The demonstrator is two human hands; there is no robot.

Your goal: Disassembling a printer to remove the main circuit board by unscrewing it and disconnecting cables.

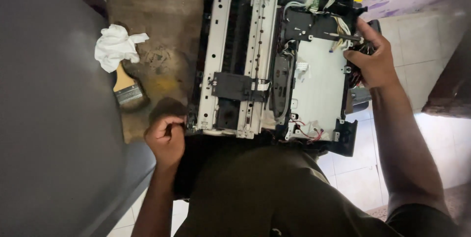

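Worn brown board (pixel 162 16), opened printer (pixel 265 55), L hand (pixel 167 139) & R hand (pixel 373 58) gripping edges

A crumpled white cloth (pixel 116 46) lies touching a paintbrush (pixel 126 86) — both on a stained wooden board (pixel 162 16).

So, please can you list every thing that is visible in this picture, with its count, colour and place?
opened printer chassis of metal and black plastic: one, silver and black, centre, on the board
worn wooden board: one, brown, under the chassis
crumpled white cloth: one, white, left on the board
flat paintbrush with wooden handle: one, tan and grey, below the cloth
tiled floor: pale, right side
left hand: one, at the chassis' near left corner
right hand: one, gripping the chassis' right edge
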